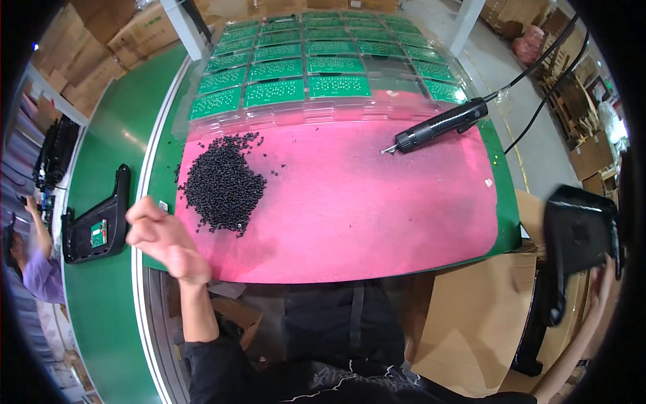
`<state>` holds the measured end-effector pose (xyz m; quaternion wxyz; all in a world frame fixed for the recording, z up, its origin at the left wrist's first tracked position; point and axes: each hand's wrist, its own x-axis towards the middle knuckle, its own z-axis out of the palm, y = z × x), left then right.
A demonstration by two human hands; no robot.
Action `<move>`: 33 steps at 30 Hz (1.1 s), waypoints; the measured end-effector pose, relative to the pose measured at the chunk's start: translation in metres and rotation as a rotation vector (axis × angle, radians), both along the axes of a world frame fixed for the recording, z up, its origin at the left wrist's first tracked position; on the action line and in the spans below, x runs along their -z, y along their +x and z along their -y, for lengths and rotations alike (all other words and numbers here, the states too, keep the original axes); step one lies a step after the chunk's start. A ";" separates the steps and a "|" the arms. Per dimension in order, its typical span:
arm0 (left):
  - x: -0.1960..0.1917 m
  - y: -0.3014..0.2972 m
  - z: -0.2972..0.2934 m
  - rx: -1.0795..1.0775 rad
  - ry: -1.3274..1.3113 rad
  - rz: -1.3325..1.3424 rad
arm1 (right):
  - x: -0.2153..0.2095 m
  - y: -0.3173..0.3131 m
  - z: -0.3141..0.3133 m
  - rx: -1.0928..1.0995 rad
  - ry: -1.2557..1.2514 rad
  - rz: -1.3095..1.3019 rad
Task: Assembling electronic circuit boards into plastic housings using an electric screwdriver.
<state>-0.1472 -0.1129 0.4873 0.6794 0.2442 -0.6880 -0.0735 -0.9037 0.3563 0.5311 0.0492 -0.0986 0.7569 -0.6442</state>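
Head view: right fingers grip black casing

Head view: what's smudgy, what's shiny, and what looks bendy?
In the head view, the black plastic part in the right hand looks smudgy, likely motion blur; also in the head view, light glints on the clear plastic trays; at the left of the head view, the white rail curves, likely from the fisheye lens.

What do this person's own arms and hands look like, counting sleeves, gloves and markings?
The left hand and right hand show no gloves. Both forearms are uncovered. The left sleeve is black and short. The black top has pale, branching, lightning-like lines.
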 end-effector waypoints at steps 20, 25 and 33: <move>-0.003 -0.117 0.046 0.451 0.317 1.188 | 0.003 0.369 0.395 -1.247 0.276 -0.635; -0.002 -0.107 0.059 0.480 0.210 1.110 | 0.027 0.385 0.503 -1.284 0.267 -1.034; -0.001 -0.082 0.077 0.488 0.239 1.080 | 0.057 0.419 0.595 -1.315 0.353 -1.196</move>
